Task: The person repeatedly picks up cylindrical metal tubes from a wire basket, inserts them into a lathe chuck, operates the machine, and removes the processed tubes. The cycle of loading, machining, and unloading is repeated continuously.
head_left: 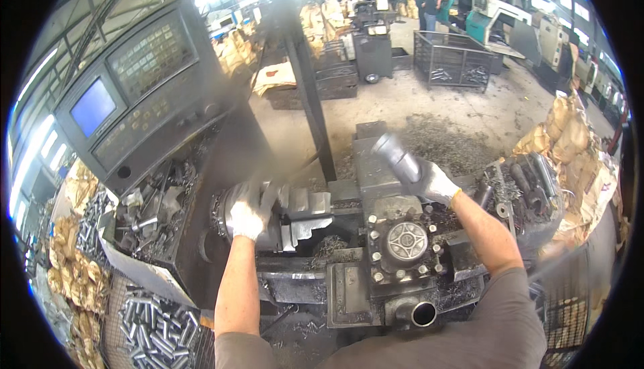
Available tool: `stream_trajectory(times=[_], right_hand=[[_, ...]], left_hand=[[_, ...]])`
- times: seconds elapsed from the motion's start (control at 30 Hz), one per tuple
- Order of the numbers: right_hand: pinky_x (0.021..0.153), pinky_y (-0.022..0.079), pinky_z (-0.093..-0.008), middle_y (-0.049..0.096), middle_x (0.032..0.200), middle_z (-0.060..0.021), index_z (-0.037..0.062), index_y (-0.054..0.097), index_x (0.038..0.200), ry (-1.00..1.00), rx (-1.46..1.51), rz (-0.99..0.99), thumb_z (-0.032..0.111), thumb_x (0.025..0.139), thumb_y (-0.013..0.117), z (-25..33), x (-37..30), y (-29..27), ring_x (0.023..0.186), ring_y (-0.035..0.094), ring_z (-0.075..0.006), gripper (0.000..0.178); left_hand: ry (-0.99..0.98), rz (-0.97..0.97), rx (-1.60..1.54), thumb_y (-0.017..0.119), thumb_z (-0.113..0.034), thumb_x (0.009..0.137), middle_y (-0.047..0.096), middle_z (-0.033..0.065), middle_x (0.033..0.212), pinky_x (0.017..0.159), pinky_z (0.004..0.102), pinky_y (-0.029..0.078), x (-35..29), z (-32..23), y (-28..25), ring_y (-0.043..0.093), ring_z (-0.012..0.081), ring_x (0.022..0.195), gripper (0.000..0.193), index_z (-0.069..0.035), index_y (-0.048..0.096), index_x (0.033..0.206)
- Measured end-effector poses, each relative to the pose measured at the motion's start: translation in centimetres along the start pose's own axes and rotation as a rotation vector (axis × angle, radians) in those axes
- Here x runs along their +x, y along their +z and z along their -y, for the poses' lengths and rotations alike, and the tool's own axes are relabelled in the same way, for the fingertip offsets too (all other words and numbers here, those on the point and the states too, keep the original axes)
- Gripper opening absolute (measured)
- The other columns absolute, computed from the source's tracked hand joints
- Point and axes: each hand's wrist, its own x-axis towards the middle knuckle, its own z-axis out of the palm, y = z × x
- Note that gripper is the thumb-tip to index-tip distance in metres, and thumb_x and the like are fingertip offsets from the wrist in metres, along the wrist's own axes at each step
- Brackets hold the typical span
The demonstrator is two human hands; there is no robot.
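My right hand point(437, 185), in a white and grey glove, is closed round a metal cylinder point(397, 156). It holds the cylinder tilted above the lathe's square tool post point(406, 241), which has a round star-patterned cap and several bolts. My left hand point(247, 217), also gloved, is at the lathe chuck point(271, 239). Its fingers are blurred against the dark metal, so their grip is unclear. Stepped chuck jaws point(310, 202) stick out to the right of that hand. A short hollow tube point(423, 313) points toward me from the tool post's near side.
At left stand a control panel point(151, 60) with a blue screen and a tray of metal parts point(144, 225). Below is a mesh bin of short metal cylinders point(157, 332). Tools point(530, 191) lie on the right end. Beyond are a wire cage point(451, 60) and two people point(431, 7).
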Motion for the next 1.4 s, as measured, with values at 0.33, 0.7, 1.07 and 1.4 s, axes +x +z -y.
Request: stream_trajectory(times=[0.33, 0.7, 1.07, 1.4], right_hand=[[0.063, 0.065, -0.0427, 0.070, 0.104, -0.0212, 0.0052, 0.053, 0.145, -0.372, -0.349, -0.493, 0.022, 0.077, 0.084, 21.9, -14.6, -1.5, 0.072, 0.075, -0.0337, 0.077], [0.089, 0.060, -0.0457, 0.077, 0.113, -0.0255, 0.0016, 0.066, 0.139, 0.357, 0.090, 0.407, 0.059, 0.082, 0.083, 8.5, -34.2, 24.0, 0.106, 0.077, -0.0331, 0.083], [0.087, 0.062, -0.0404, 0.081, 0.110, -0.0180, 0.0084, 0.077, 0.127, 0.934, -0.033, 0.488, 0.042, 0.070, 0.090, 4.0, -51.9, -1.0, 0.095, 0.079, -0.0285, 0.068], [0.088, 0.061, -0.0420, 0.079, 0.106, -0.0195, 0.0057, 0.074, 0.112, 0.392, 0.182, -0.110, 0.037, 0.079, 0.090, 13.4, -33.1, 6.4, 0.103, 0.078, -0.0295, 0.048]], left_hand=[[-0.131, 0.038, -0.809, 0.066, -0.008, 0.085, 0.050, 0.0250, 0.159, 0.126, 0.0442, 0.035, -10.2, -9.4, -3.3, 0.041, 0.0393, 0.155, 0.090, -0.003, 0.032, 0.168], [-1.188, 0.447, -1.817, 0.072, -0.022, 0.101, 0.068, 0.0123, 0.127, 0.106, 0.0474, 0.053, -27.8, -16.6, 5.3, 0.066, 0.0307, 0.121, 0.045, -0.001, 0.058, 0.138], [-1.220, 0.586, -2.342, 0.042, -0.040, 0.108, 0.071, 0.0192, 0.129, 0.104, 0.0524, 0.056, -30.7, -10.7, 7.7, 0.069, 0.0373, 0.117, 0.052, 0.001, 0.062, 0.134], [-1.161, 0.722, -2.219, 0.048, -0.065, 0.108, 0.075, 0.0183, 0.108, 0.080, 0.0506, 0.066, -29.7, -11.2, 3.6, 0.078, 0.0353, 0.093, 0.064, -0.008, 0.060, 0.136]])
